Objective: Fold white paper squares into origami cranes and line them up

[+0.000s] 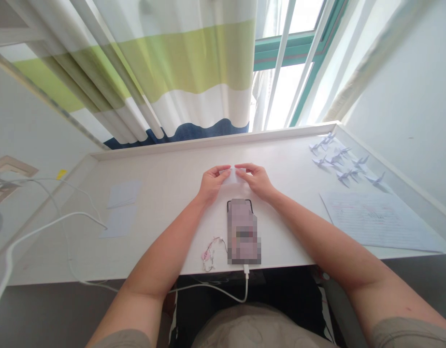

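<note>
Your left hand point(210, 183) and right hand point(259, 181) pinch one paper point(233, 178) between closed fingers point(222, 168), seemingly unfinished, with folded figures point(335, 158) near the table point(168, 193)'s far right corner and flat sheets point(120, 221) toward its left edge.

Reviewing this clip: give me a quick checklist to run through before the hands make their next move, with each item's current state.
1. Left hand gripping the small white paper: ok.
2. Right hand gripping its opposite side: ok.
3. Paper's edges lined up: cannot tell; fingers cover part of it and it shows too small.
4. Phone clear of both hands: ok, it lies nearer the person's body.
5. Folded paper figures clear of both hands: ok, they sit apart, at the far right.
6. White cable off the lower loose sheet: cannot tell; they overlap in this view.
</note>
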`<state>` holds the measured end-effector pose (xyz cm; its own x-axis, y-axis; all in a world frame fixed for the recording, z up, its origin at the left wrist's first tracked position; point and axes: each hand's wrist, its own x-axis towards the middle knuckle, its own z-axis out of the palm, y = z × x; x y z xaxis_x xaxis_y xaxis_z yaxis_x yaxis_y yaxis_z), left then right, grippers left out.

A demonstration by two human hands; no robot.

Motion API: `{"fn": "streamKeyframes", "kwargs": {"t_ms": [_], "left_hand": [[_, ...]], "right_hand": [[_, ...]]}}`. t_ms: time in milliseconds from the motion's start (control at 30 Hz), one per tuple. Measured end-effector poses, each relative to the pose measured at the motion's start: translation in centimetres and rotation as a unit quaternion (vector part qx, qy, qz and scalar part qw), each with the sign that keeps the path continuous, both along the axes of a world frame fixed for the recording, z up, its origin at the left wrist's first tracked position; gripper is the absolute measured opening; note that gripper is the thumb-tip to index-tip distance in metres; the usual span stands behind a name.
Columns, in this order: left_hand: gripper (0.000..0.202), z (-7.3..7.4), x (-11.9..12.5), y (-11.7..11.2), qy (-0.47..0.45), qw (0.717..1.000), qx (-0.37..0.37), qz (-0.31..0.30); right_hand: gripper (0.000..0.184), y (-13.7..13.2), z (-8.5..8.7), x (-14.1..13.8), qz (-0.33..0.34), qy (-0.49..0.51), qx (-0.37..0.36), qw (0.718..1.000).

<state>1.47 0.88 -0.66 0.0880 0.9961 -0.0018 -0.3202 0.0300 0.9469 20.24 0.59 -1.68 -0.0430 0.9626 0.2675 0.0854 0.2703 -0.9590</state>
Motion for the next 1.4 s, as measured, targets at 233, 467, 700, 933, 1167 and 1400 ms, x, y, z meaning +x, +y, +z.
{"fn": "streamKeyframes", "kwargs": {"t_ms": [233,467,700,933,1167,1400], "left_hand": [[0.045,-0.27,0.33,-0.15,0.006,1.000,-0.004,0.000],[0.046,-0.47,0.45,-0.09,0.006,1.000,-0.002,0.019],[0.047,-0.77,0.44,-0.01,0.023,0.999,0.021,0.035],[0.050,-0.32,0.63,-0.12,-0.029,0.999,0.016,0.020],[0.051,0.01,0.73,-0.67,0.032,0.998,0.033,0.035],[0.042,0.18,0.88,-0.84,0.072,0.993,0.066,0.066]], "right_hand": [[0.042,0.66,-0.97,-0.10,-0.032,-0.026,0.020,0.999],[0.045,0.63,-1.01,-0.39,-0.029,-0.012,0.024,0.999],[0.048,0.51,-1.05,-0.43,-0.020,0.006,0.031,0.999],[0.042,0.43,-0.81,-0.57,-0.050,-0.024,0.054,0.997],[0.045,0.52,-0.80,-0.69,-0.037,-0.002,0.050,0.998],[0.046,0.63,-0.90,-0.73,-0.032,-0.001,0.057,0.998]]}}
